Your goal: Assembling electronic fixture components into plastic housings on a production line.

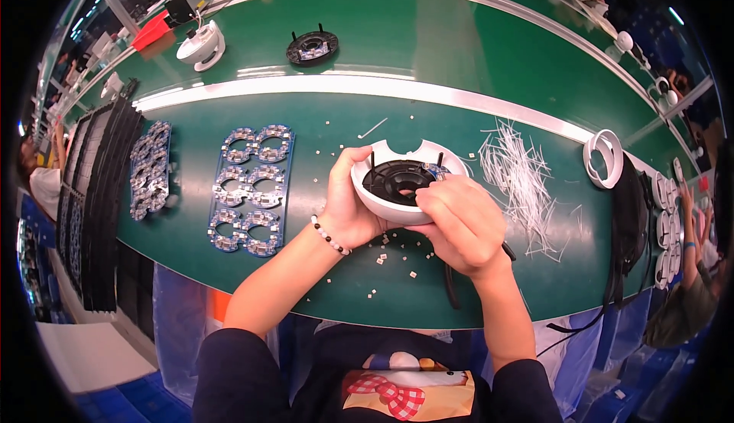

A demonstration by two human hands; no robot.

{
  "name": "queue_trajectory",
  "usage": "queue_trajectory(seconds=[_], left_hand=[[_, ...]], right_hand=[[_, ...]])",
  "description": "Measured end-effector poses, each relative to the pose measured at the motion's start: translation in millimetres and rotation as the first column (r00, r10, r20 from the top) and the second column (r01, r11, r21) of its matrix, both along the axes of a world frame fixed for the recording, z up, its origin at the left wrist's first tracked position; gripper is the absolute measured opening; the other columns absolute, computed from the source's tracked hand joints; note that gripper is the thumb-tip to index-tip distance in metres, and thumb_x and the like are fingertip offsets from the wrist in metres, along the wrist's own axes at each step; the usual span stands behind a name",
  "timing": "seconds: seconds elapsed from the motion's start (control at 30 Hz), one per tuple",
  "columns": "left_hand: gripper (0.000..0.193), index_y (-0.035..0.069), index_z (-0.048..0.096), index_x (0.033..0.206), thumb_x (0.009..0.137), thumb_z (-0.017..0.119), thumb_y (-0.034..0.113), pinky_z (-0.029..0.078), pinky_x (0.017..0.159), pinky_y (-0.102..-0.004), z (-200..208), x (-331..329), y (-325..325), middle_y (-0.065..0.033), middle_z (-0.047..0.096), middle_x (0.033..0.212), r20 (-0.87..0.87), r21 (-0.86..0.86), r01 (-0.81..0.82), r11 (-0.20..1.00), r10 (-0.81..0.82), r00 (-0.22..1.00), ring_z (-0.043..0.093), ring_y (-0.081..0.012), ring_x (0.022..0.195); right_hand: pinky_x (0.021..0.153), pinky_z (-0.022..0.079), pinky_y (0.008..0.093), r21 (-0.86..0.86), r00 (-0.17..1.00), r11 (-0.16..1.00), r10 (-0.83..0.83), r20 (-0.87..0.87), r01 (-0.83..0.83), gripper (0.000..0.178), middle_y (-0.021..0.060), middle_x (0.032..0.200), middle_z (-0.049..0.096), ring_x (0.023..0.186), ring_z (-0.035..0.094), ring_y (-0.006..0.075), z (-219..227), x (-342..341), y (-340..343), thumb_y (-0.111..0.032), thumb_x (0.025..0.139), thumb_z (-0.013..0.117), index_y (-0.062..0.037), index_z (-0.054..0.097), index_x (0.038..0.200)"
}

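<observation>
A white bowl-shaped housing (394,213) with a notch in its far rim is held above the bench. Inside it sits a black ring-shaped part (390,182) with upright posts and a bit of circuit board (437,170) at its right. My left hand (348,201) grips the housing's left side, the thumb along the rim. My right hand (466,220) is closed at the right front rim, its fingertips bent over the black ring; whether they pinch something small is hidden. A dark handle-like piece (452,285) shows below my right hand, partly covered.
On the green bench lie blue circuit-board panels (251,190), another board stack (151,170), white cable ties (520,186) and small scattered white pieces (382,258). White rings (602,159) and a black bag (631,216) are right; black racks (95,201) stand left. Beyond sits another black ring (312,47).
</observation>
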State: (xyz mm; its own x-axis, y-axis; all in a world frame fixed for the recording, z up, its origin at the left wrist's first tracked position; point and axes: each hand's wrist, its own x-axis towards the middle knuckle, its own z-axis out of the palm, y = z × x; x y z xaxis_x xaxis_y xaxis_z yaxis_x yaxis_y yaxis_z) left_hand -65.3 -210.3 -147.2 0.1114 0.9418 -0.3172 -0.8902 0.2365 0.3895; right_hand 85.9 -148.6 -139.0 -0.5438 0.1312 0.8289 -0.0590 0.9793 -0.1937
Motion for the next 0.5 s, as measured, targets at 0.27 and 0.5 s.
queue_trajectory(seconds=[0.27, 0.5], left_hand=[[0.05, 0.006, 0.05, 0.11, 0.077, 0.042, 0.042, 0.047, 0.078, -0.041, -19, -8, 1, -0.0129, 0.055, 0.107, 0.141, -0.016, 0.086, 0.996, -0.083, 0.986, 0.055, -0.0283, 0.095], [0.045, 0.004, 0.047, 0.109, 0.081, 0.04, 0.038, 0.054, 0.056, -0.0351, -11, -33, 37, -0.0124, 0.057, 0.099, -0.14, 0.021, -0.022, 1.0, 0.025, 0.99, 0.06, -0.0268, 0.08]], right_hand=[[0.071, 0.044, 0.0365, -0.166, 1.0, 0.986, -0.014, -0.001, 0.013, 0.044, 0.0102, 0.087, 0.06, 0.077, 0.058, 0.0265, 9, -1, 8, -0.012, 0.053, 0.072, -0.0004, 0.059, 0.093], [0.091, 0.036, 0.0393, -0.277, 0.953, 0.917, -0.303, -0.012, 0.288, 0.069, 0.0115, 0.117, 0.051, 0.109, 0.045, 0.0305, 7, 43, 36, -0.02, 0.052, 0.079, -0.0035, 0.05, 0.112]])
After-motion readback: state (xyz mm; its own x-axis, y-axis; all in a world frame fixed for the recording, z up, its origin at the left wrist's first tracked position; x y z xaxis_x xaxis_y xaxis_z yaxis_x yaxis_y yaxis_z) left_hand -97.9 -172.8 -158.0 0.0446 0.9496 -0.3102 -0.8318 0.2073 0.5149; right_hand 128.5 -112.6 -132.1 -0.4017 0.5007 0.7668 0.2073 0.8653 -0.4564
